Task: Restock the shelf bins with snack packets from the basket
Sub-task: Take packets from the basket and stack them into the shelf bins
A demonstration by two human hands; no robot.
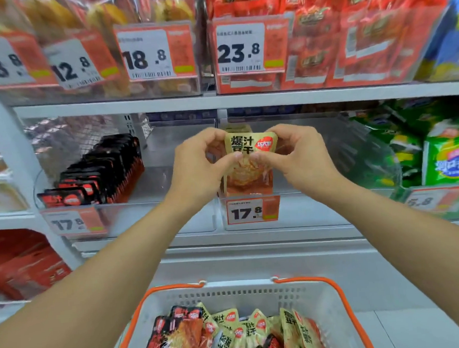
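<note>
Beige snack packet [244, 156] pinched upright in both grips, left hand [195, 165] and right hand [300, 156], above clear bin [306, 212].

Two bare hands raised at the middle shelf: left hand [195, 162] and right hand [296, 156] both pinching a beige foil snack packet [244, 148] with black lettering, held upright over a clear plastic shelf bin [319, 211] tagged 17.8. To the left, another clear bin [145, 219] with a row of black-and-red packets [102, 173]. Below, a white plastic basket with orange rim [257, 296], loaded with mixed beige and black packets [233, 335]. Green bags [447, 155] at right.
</note>
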